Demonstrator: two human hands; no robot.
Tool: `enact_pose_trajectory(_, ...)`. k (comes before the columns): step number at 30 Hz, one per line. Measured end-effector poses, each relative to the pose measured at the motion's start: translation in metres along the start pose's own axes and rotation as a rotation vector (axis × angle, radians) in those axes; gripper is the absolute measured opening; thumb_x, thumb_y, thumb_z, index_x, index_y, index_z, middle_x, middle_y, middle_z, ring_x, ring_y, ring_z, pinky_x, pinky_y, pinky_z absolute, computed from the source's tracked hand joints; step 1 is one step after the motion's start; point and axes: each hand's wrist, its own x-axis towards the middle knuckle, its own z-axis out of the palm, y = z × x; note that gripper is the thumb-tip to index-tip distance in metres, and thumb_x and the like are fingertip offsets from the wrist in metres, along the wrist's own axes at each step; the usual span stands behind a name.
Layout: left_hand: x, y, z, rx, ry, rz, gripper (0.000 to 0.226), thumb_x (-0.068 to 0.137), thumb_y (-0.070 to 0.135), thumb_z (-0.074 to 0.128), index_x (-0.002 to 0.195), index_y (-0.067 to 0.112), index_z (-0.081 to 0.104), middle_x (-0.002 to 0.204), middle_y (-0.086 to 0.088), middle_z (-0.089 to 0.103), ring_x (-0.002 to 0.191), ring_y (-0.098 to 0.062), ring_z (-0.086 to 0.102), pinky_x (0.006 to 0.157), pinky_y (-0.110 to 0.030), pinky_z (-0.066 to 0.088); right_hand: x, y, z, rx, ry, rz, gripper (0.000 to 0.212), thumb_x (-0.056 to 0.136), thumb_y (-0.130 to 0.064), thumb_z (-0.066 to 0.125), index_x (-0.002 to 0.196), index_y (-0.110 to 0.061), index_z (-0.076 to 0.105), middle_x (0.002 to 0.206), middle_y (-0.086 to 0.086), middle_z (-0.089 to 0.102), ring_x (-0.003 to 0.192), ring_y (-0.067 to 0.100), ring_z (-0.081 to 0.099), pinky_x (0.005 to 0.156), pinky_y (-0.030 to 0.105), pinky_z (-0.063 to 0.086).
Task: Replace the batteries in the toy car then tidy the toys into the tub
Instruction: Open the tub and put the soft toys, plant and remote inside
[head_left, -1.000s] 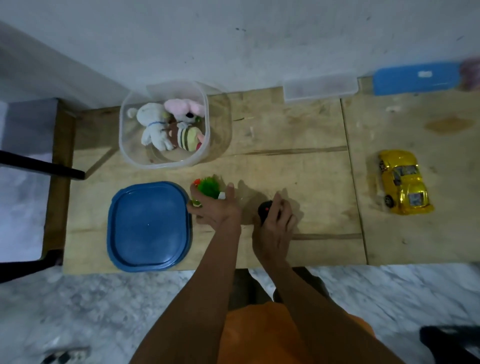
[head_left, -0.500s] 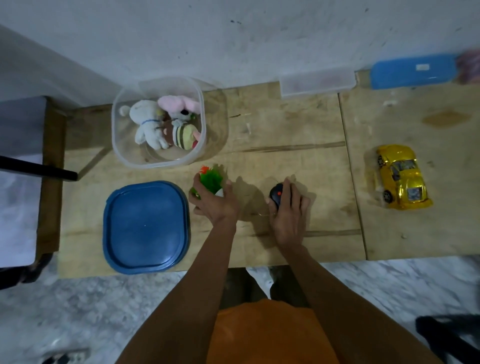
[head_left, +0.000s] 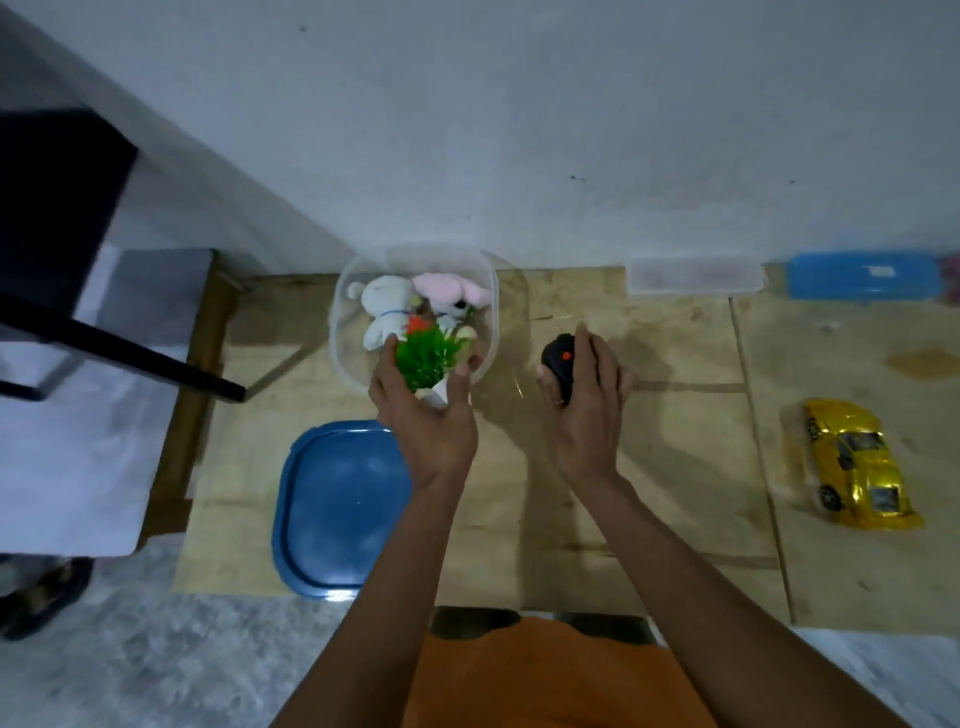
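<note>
A clear plastic tub (head_left: 347, 291) stands at the back of the wooden table and holds a white plush (head_left: 382, 306) and a pink plush (head_left: 447, 292). My left hand (head_left: 426, 421) grips a small green toy plant with a red flower (head_left: 423, 353) at the tub's near rim. My right hand (head_left: 587, 405) holds a black remote with a red button (head_left: 558, 364) above the table, just right of the tub. The yellow toy car (head_left: 857, 462) lies on the table far to the right, apart from both hands.
A blue tub lid (head_left: 337, 509) lies flat near the front edge, left of my left arm. Against the wall sit a clear flat box (head_left: 696, 275) and a blue case (head_left: 862, 275). A black stand (head_left: 119, 343) and a white surface are at the left.
Both hands have risen from the table and moved toward the wall. The left carried the green plant to the tub's rim; the right lifted the black remote alongside.
</note>
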Motion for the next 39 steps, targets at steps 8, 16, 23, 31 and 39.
enact_pose_trajectory(8,0.122,-0.015,-0.036,0.099,0.004,-0.042,0.074,0.081,0.041,0.074,0.145,0.018,0.045,0.136,-0.010,0.048,0.126,-0.032,0.047,0.110,-0.056,0.040,0.038,-0.102,0.083,0.046,-0.261,-0.002,0.062,0.101,-0.040,0.052,0.154,-0.016,0.030,0.151,0.010,0.040,0.132,0.035,0.034,0.106,0.042,0.033)
enact_pose_trajectory(16,0.154,-0.030,-0.027,0.148,-0.143,-0.152,0.066,0.091,0.027,0.070,0.149,0.022,0.040,0.145,-0.013,0.041,0.134,-0.032,0.039,0.117,-0.042,0.030,0.041,-0.122,0.146,0.067,-0.362,0.216,0.057,0.096,-0.046,0.053,0.146,-0.023,0.038,0.146,0.010,0.043,0.135,0.034,0.040,0.105,0.055,0.039)
enact_pose_trajectory(23,0.155,-0.038,-0.029,0.231,-0.326,-0.094,0.058,0.106,0.024,0.042,0.160,0.022,0.023,0.161,-0.016,0.024,0.148,-0.036,0.020,0.122,-0.052,0.020,0.041,-0.118,0.129,0.138,-0.439,0.229,0.063,0.080,-0.019,0.042,0.143,-0.018,0.044,0.142,0.010,0.051,0.130,0.032,0.047,0.108,0.047,0.041)
enact_pose_trajectory(31,0.163,-0.048,-0.039,0.212,-0.346,0.099,0.062,0.090,0.002,0.033,0.151,0.003,0.042,0.156,-0.023,0.040,0.144,-0.038,0.039,0.118,-0.050,0.035,0.064,-0.118,0.128,0.151,-0.235,0.288,0.046,0.091,0.004,0.044,0.134,-0.009,0.056,0.132,0.016,0.058,0.122,0.031,0.054,0.087,0.015,0.031)
enact_pose_trajectory(39,0.165,-0.046,-0.041,0.121,-0.148,0.171,0.041,0.107,0.011,0.041,0.146,0.004,0.051,0.139,-0.014,0.062,0.127,-0.025,0.058,0.105,-0.030,0.048,0.052,-0.124,0.128,0.074,-0.160,0.170,0.043,0.089,-0.006,0.046,0.130,-0.007,0.058,0.129,0.015,0.055,0.121,0.031,0.046,0.100,0.026,0.032)
